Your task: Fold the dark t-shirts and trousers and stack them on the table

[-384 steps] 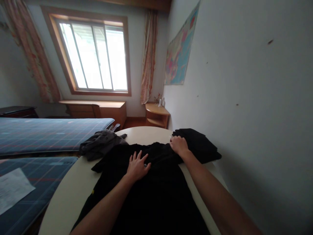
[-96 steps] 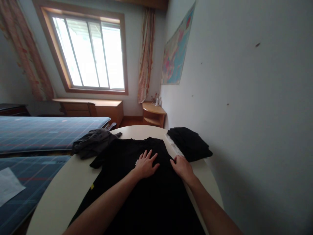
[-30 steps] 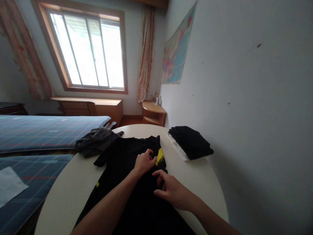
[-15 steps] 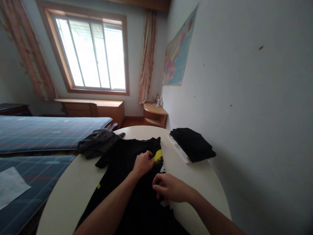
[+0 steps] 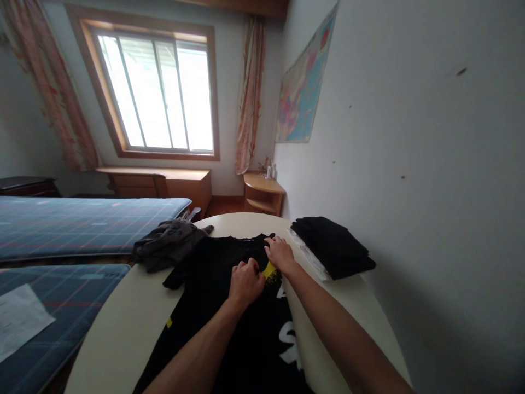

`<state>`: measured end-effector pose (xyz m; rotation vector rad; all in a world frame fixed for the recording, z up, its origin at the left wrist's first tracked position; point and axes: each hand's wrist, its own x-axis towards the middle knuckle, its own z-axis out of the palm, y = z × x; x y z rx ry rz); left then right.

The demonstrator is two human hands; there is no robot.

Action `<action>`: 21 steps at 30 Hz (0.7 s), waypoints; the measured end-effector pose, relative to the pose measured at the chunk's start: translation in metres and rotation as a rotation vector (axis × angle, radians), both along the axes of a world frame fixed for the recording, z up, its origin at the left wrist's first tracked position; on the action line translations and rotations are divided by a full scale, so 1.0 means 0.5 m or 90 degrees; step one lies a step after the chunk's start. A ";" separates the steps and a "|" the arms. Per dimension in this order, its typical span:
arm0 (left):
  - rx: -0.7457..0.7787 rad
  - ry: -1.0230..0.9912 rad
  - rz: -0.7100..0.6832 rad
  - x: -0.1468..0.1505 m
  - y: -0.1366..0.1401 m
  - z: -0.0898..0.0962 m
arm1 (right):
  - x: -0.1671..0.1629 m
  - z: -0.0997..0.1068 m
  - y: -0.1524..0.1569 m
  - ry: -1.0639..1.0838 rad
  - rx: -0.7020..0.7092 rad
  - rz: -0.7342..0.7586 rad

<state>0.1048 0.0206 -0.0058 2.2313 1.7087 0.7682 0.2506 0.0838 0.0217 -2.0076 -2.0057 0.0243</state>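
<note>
Black shirt [image 5: 205,279]'s lying on the desk [image 5: 109,334], middle down to 6 o'clock. Left hand [image 5: 246,280] has its fingers curled on it, right hand [image 5: 280,254] fingers bent at its 1 o'clock corner; can't tell if either's really gripping. Grey bundle [image 5: 170,246] around 11, black stack [image 5: 333,247] nearer 2.

looks like a home bedrm w/ plaid mattresses [image 5: 90,224], curtains [image 5: 249,98] by window [image 5: 158,93], desk [image 5: 187,176] & wall map [image 5: 302,90].

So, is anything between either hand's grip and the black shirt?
Nothing visible: the left hand's grip and right hand's grip both seem to touch the black shirt. Grey clothing lies left, a black stack right.
</note>
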 end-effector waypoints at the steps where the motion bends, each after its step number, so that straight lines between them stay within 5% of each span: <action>1: 0.001 -0.009 -0.004 -0.001 0.001 -0.001 | -0.005 -0.005 0.009 -0.008 0.004 -0.013; 12: 0.019 -0.094 -0.001 -0.005 0.014 -0.012 | -0.023 -0.022 0.062 0.005 0.028 -0.038; 21: -0.021 -0.075 0.012 -0.009 0.015 -0.004 | -0.034 -0.047 0.012 0.044 0.003 0.039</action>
